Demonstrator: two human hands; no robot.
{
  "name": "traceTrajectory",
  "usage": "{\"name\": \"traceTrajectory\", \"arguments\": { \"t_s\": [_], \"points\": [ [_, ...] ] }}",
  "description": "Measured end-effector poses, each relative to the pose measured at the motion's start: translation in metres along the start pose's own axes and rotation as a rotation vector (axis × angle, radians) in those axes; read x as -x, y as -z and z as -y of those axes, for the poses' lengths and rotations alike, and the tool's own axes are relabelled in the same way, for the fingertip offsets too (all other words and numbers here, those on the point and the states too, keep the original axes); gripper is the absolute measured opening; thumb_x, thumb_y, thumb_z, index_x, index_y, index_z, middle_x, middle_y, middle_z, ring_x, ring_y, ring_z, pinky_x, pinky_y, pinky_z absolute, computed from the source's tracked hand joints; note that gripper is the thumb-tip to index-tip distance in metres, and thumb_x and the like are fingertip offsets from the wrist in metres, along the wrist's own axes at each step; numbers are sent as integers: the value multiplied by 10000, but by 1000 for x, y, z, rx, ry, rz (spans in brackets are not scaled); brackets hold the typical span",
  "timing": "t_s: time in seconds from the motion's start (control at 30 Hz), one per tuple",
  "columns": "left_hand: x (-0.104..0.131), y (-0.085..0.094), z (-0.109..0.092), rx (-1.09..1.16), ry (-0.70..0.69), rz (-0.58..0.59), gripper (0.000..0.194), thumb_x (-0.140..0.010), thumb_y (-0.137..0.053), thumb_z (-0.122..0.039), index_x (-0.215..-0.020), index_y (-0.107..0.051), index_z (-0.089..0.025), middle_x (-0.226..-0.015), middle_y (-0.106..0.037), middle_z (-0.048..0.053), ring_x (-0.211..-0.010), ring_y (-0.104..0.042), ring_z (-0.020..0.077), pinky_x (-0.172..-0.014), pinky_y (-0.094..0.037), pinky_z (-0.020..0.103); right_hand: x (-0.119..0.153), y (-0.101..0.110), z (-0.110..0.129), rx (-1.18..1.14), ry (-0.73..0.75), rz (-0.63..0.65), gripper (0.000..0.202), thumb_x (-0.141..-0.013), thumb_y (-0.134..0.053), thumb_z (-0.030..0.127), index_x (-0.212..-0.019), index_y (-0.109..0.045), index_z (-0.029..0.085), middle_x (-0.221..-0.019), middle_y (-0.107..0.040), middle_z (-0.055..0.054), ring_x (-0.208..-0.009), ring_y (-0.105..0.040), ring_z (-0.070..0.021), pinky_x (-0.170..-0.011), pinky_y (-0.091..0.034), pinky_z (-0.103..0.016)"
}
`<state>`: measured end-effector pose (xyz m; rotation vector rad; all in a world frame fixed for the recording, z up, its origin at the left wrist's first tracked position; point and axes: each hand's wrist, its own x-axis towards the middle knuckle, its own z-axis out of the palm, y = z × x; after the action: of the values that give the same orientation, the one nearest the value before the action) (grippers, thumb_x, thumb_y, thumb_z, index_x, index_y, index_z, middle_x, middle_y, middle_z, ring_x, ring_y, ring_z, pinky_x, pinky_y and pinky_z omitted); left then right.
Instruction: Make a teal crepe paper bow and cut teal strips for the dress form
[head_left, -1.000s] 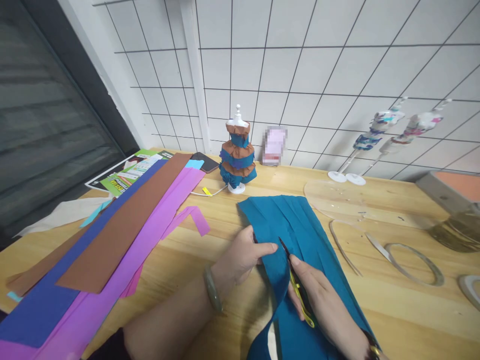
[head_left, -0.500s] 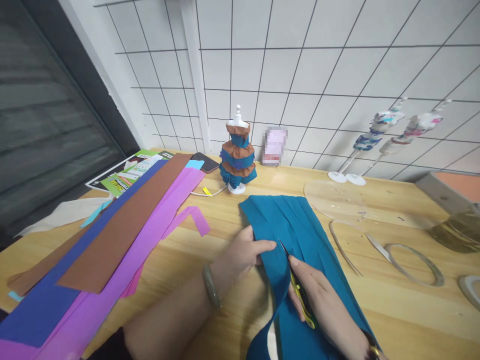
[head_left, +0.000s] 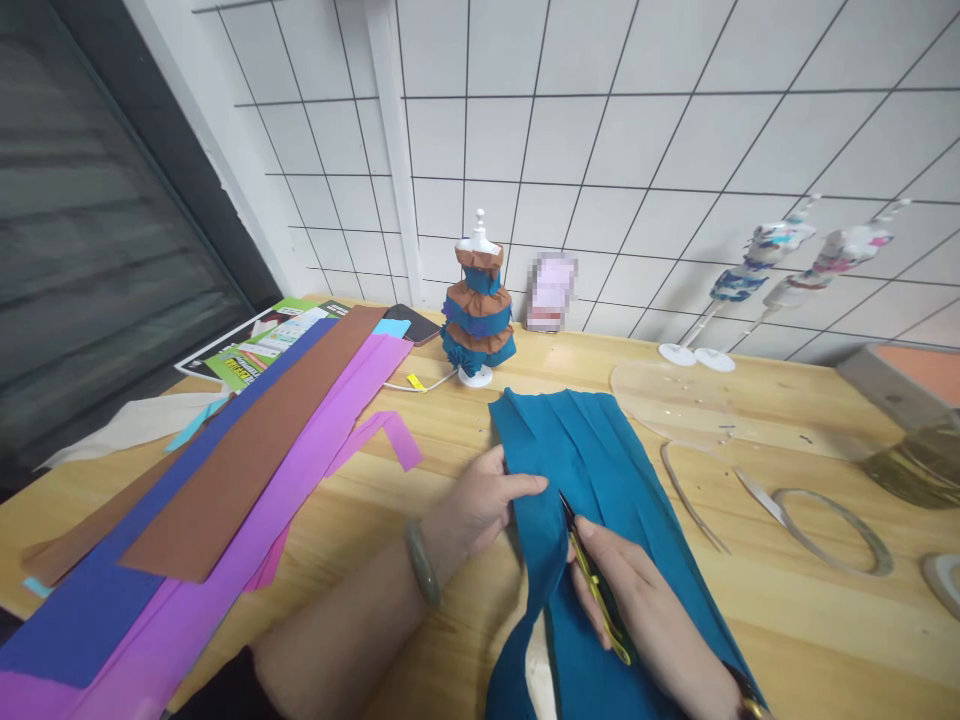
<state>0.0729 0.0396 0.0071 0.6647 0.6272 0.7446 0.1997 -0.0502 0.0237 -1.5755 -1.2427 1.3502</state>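
Observation:
A wide teal sheet of crepe paper (head_left: 611,460) lies at the centre of the table. My right hand (head_left: 630,575) grips yellow-handled scissors (head_left: 611,625), their dark blades in a long cut along the sheet's left side. A partly severed strip (head_left: 508,640) curls away below, still joined to the sheet at its far end. My left hand (head_left: 484,500) pinches the left edge of the paper between thumb and fingers, just left of the blade tips. A small dress form (head_left: 478,320) stands behind, wrapped in brown and teal ruffles.
Brown (head_left: 259,440), blue (head_left: 94,625) and purple paper strips (head_left: 232,560) lie piled on the left. Two decorated small dress forms (head_left: 769,250) lean at the back right. A phone-like object (head_left: 551,292) rests against the wall. Tape rings (head_left: 832,530) lie on the right.
The strip edge has shifted left and the gap below the blades looks wider. My right hand with the scissors sits slightly lower and further left. My left hand keeps its pinch.

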Motion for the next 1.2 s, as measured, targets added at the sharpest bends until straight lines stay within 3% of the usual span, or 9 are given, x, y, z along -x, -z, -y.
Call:
{"name": "traceTrajectory", "arguments": {
  "t_s": [0.3,0.47,0.67,0.93,1.07,1.2],
  "points": [
    [-2,2,3,7,-17,12,408,-553,-739,-148,-926,-577,-116,-842,-663,89,-762,-617,204,-740,-443,341,-2,4,-5,-89,-6,46,464,-898,-265,494,-662,-533,198,-355,-473,60,-360,-437,-109,-493,-415,-225],
    [4,-3,7,-53,-54,47,368,-591,-715,-143,-936,-588,-126,-866,-660,83,-755,-602,183,-738,-442,328,-1,6,-5,-110,4,21,448,-892,-279,494,-667,-530,200,-353,-468,61,-376,-445,-114,-498,-408,-224],
    [8,-6,6,-184,-126,49,302,-623,-704,-170,-902,-596,-127,-876,-656,82,-747,-593,168,-729,-442,300,1,7,-4,-125,17,15,434,-891,-263,508,-810,-547,190,-359,-471,69,-363,-430,-120,-466,-394,-228],
    [9,-4,9,-248,-108,103,290,-652,-682,-183,-915,-575,-125,-842,-641,82,-709,-586,164,-682,-448,293,-1,9,-6,-143,32,1,463,-894,-253,511,-847,-556,164,-362,-471,62,-372,-426,-112,-475,-391,-226],
    [10,-6,9,-223,-109,137,271,-667,-666,-170,-917,-570,-131,-821,-635,68,-697,-582,156,-677,-448,291,-1,8,-5,-132,52,-10,457,-900,-245,501,-819,-554,175,-368,-473,60,-376,-429,-117,-484,-394,-232],
    [12,-10,9,-189,-94,177,224,-681,-656,-177,-880,-566,-130,-739,-624,51,-650,-576,149,-661,-447,291,0,8,-1,-74,76,-30,503,-897,-247,510,-624,-538,203,-373,-478,40,-417,-477,-122,-562,-424,-232]
  ]
}}
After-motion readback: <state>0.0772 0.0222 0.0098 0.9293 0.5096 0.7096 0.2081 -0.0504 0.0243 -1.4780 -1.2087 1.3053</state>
